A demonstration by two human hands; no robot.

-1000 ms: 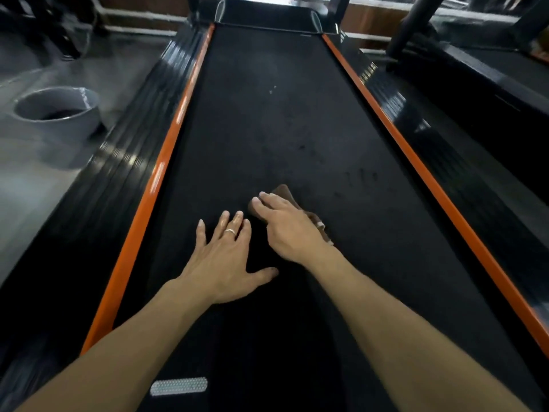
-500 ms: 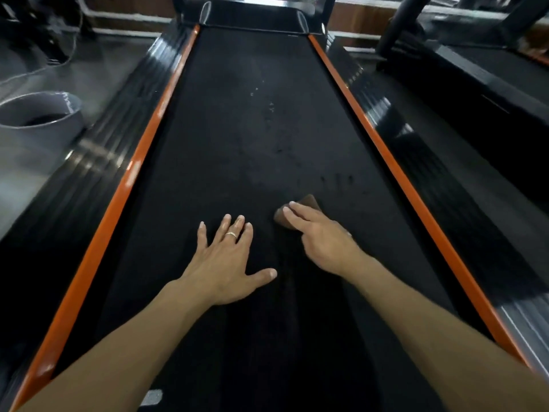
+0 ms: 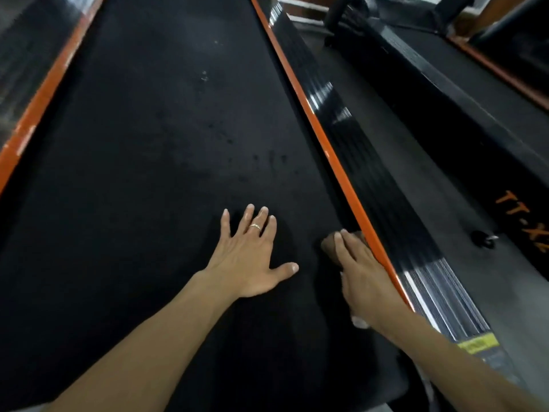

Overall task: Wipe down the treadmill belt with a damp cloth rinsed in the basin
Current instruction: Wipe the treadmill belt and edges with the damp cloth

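The right hand (image 3: 361,272) presses the brown cloth (image 3: 331,248) flat on the treadmill belt (image 3: 148,173), fingers straight and close together, at the belt's right edge touching the orange strip (image 3: 332,162); the left hand (image 3: 252,257) rests flat, fingers spread; against the earlier frame, the cloth lies further right; the grey basin no longer shows.

A brown cloth (image 3: 329,246) lies mostly hidden beneath the right hand (image 3: 361,276), only its front edge showing beside the orange trim (image 3: 332,162). Both forearms and the treadmill belt (image 3: 148,173) run off the frame's edges. Orange lettering (image 3: 524,215) on the neighbouring machine is cut off and blurred, unreadable in full.
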